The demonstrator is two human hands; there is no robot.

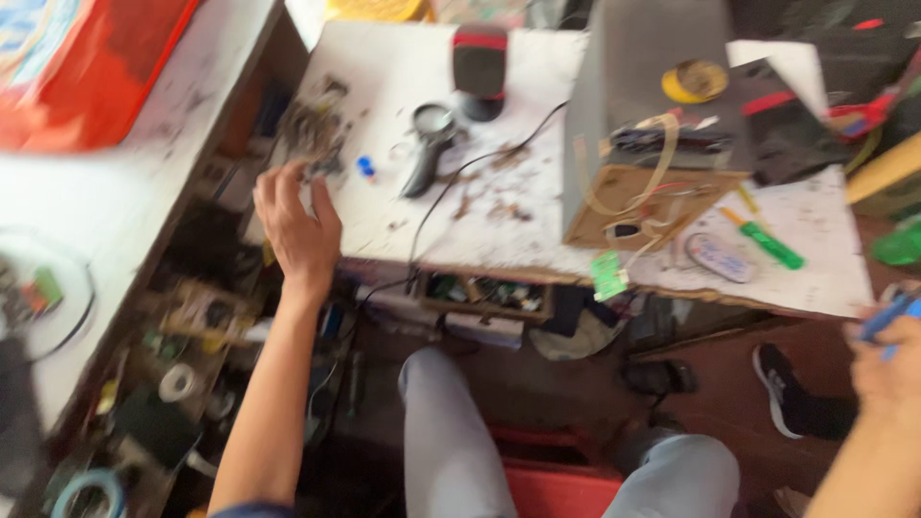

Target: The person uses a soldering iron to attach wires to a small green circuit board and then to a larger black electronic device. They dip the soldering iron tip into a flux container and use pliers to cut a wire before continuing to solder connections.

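The left hand (299,225) reaches, fingers half open, to a pile of small parts (312,129) at the left edge of the white table (537,206); whether it already holds any, I cannot tell. The magnifier (429,144) lies untouched, and at far right the right hand (887,369) is closed around a blue tool (887,317).

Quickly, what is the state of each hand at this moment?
Left hand: fingers spread open over a pile of small dark parts on the white table; holding nothing clearly.
Right hand: closed around a blue tool, blurred.
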